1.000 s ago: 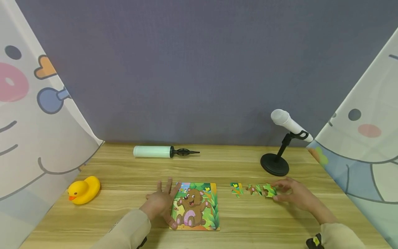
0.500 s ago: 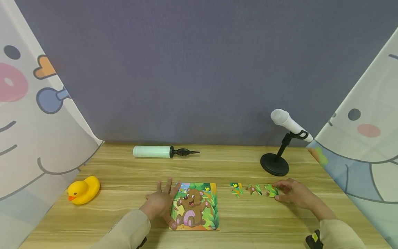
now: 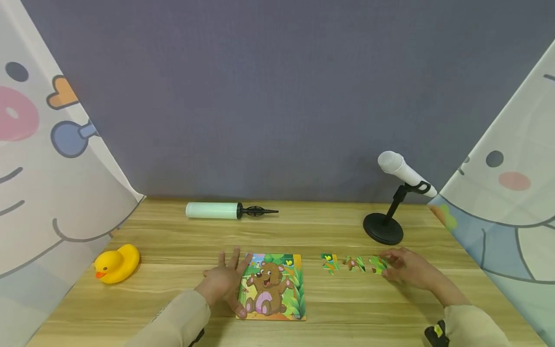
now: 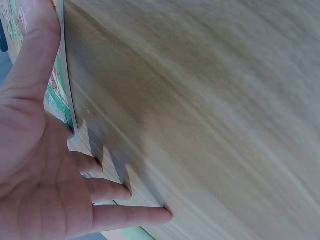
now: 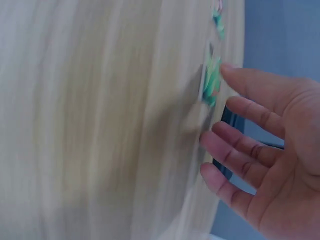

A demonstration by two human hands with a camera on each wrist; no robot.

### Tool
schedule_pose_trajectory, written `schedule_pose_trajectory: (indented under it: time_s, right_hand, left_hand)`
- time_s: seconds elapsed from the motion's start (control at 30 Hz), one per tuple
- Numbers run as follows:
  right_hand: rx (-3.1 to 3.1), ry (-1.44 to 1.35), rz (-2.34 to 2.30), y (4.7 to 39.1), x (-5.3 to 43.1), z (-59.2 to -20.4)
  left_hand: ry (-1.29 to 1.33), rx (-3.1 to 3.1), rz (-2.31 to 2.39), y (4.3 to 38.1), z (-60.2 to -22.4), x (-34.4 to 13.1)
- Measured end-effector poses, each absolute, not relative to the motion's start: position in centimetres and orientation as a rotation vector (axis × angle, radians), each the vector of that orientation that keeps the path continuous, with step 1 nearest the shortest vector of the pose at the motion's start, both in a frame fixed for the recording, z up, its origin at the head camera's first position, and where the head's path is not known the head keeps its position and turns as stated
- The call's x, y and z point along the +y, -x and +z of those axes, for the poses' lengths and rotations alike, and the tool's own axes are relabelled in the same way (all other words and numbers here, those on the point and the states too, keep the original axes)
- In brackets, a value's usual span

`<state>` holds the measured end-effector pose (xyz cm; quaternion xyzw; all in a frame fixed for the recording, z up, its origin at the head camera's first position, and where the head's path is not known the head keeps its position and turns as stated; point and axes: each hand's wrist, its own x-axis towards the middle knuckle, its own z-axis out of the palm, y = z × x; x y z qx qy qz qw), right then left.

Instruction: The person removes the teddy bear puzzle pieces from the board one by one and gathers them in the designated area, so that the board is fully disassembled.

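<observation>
A bear jigsaw puzzle [image 3: 269, 289] lies flat on the table in the head view. My left hand [image 3: 223, 283] rests at its left edge with fingers spread, the thumb on the lower left corner and a fingertip by the upper left. To the right, several loose pieces lie in a row: a piece with a yellow bird [image 3: 329, 263], a brown-and-green piece [image 3: 354, 263] and a green piece [image 3: 377, 264]. My right hand [image 3: 409, 271] is beside the green piece, its fingers loosely bent. In the right wrist view its thumb tip is close to that piece [image 5: 212, 82]; contact is unclear.
A white microphone [image 3: 405, 173] on a black stand [image 3: 383, 228] stands at the back right. A hand pump [image 3: 214, 210] lies along the back, before a grey wall [image 3: 269, 96]. A yellow rubber duck [image 3: 117, 264] sits at the left of the wooden table [image 3: 347, 308].
The green piece has shifted slightly right and now lies flatter. My right hand moved a little right with it, then eased off. My left hand and the puzzle have stayed put.
</observation>
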<state>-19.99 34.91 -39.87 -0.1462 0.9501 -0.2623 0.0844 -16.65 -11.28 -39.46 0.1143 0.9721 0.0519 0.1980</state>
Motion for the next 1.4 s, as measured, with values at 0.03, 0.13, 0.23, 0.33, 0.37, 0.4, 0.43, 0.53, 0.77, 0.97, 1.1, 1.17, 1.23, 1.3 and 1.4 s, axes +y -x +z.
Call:
schedule_pose_trajectory:
  time_s: [0.03, 0.13, 0.23, 0.33, 0.37, 0.4, 0.43, 0.53, 0.77, 0.97, 1.1, 1.17, 1.23, 1.3, 1.4]
  right_hand:
    - [2.840, 0.444, -0.782, 19.9, 34.6, -39.7]
    - [2.876, 0.468, -0.781, 19.7, 33.4, -39.3]
    - [2.911, 0.491, -0.788, 19.4, 32.1, -39.1]
    - [2.940, 0.538, -0.803, 19.2, 30.7, -39.0]
    - [2.952, 0.555, -0.806, 19.1, 30.3, -39.0]
    - [2.957, 0.571, -0.816, 19.0, 29.8, -39.0]
    - [2.961, 0.591, -0.827, 19.0, 29.3, -39.0]
    - [2.977, 0.652, -0.845, 18.8, 28.0, -38.8]
    - [2.966, 0.784, -0.920, 18.5, 25.1, -38.4]
    - [2.852, 0.760, -1.057, 18.5, 23.4, -38.6]
    - [2.787, 0.758, -1.151, 18.5, 22.4, -38.9]
    - [2.774, 0.759, -1.178, 18.5, 21.9, -39.0]
    - [2.770, 0.739, -1.202, 18.5, 21.2, -39.1]
    - [2.774, 0.711, -1.224, 18.4, 20.5, -39.3]
    - [2.775, 0.646, -1.244, 18.3, 19.4, -39.4]
  left_hand:
    - [-0.320, 2.721, 0.146, 16.7, -39.4, -11.3]
    - [-0.320, 2.723, 0.153, 16.7, -39.5, -11.3]
    - [-0.321, 2.727, 0.153, 16.7, -39.5, -11.3]
    - [-0.320, 2.724, 0.149, 16.7, -39.5, -11.3]
    - [-0.318, 2.722, 0.147, 16.7, -39.5, -11.3]
    - [-0.316, 2.720, 0.144, 16.7, -39.5, -11.2]
    - [-0.314, 2.718, 0.139, 16.7, -39.5, -11.2]
    - [-0.313, 2.717, 0.127, 16.7, -39.4, -11.2]
    - [-0.312, 2.719, 0.141, 16.7, -39.4, -11.3]
    - [-0.310, 2.722, 0.141, 16.7, -39.5, -11.4]
    - [-0.303, 2.725, 0.147, 16.7, -39.5, -11.3]
    - [-0.300, 2.721, 0.156, 16.7, -39.4, -11.3]
    - [-0.294, 2.718, 0.164, 16.7, -39.4, -11.2]
    - [-0.291, 2.716, 0.170, 16.7, -39.4, -11.3]
    - [-0.294, 2.722, 0.178, 16.7, -39.3, -11.3]
